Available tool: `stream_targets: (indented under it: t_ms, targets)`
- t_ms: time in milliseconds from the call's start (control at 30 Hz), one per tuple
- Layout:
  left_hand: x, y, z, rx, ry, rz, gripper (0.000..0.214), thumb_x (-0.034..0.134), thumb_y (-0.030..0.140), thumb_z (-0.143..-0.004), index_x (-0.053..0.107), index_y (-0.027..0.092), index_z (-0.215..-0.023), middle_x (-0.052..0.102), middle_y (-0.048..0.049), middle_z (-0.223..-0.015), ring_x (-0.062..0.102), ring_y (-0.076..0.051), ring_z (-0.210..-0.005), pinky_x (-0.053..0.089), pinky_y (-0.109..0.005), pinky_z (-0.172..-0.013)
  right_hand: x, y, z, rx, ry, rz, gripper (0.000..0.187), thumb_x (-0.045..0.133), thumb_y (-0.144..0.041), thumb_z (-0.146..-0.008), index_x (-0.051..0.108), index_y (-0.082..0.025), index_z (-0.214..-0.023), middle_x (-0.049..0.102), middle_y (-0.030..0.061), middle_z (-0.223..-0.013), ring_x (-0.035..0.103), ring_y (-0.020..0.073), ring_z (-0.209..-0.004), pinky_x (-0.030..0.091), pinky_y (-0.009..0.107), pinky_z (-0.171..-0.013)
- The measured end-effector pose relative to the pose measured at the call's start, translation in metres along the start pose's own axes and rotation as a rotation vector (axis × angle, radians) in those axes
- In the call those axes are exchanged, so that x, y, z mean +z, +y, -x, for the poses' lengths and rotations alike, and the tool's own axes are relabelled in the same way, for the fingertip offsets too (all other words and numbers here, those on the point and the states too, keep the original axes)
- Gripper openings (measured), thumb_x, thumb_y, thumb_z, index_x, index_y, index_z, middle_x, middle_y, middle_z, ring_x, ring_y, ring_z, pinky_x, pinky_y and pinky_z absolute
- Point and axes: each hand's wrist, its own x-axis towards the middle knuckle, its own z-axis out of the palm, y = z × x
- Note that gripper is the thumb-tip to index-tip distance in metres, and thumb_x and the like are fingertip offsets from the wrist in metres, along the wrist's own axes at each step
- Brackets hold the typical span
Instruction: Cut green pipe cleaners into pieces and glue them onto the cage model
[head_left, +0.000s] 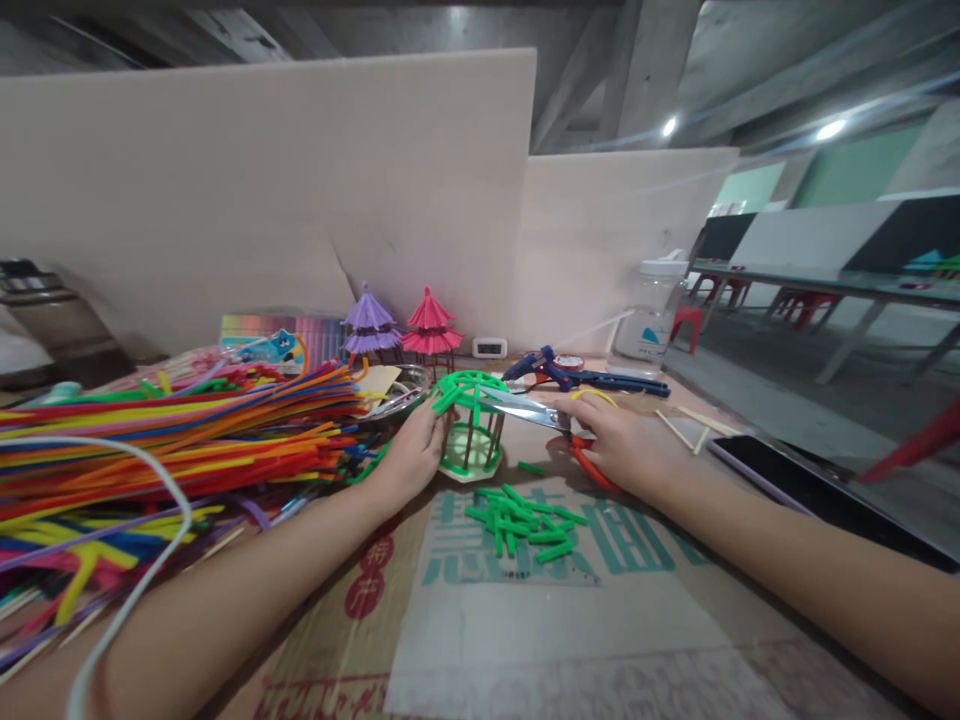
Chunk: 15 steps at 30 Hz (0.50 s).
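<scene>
A small green pavilion model [472,425] with a pipe-cleaner roof and wooden posts stands on the cardboard. My left hand [411,452] is closed on its left side, steadying it. My right hand [619,440] grips red-handled scissors [534,412], whose blades reach across to the green roof. Several short green pipe-cleaner pieces [521,522] lie in a heap just in front of the model.
A big pile of coloured pipe cleaners [172,440] fills the left. Purple [369,328] and pink [431,328] pavilion models stand behind, with a blue glue gun [577,375], a plastic jar [651,315], wooden sticks [686,425] and a dark phone [817,495] to the right.
</scene>
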Motion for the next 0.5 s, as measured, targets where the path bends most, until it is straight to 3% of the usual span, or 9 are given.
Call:
stream_targets:
  t_ms: [300, 500]
  targets:
    - [0.000, -0.001, 0.000, -0.019, -0.011, 0.008, 0.034, 0.034, 0.030, -0.096, 0.058, 0.018, -0.117, 0.064, -0.0084, -0.116, 0.056, -0.024, -0.110, 0.040, -0.039, -0.105, -0.009, -0.008, -0.002, 0.007, -0.006, -0.099, 0.046, 0.064, -0.037, -0.084, 0.059, -0.032, -0.129, 0.071, 0.0016, -0.107, 0.065, 0.0177, -0.077, 0.043, 0.026, -0.057]
    - [0.000, 0.001, -0.001, -0.029, -0.013, 0.076, 0.039, 0.036, 0.028, -0.096, 0.054, 0.020, -0.130, 0.061, -0.0068, -0.128, 0.055, -0.024, -0.115, 0.039, -0.037, -0.107, 0.013, 0.009, -0.003, 0.065, 0.128, -0.173, 0.041, 0.060, -0.045, -0.086, 0.061, -0.023, -0.120, 0.069, 0.0078, -0.108, 0.066, 0.0240, -0.088, 0.048, 0.030, -0.063]
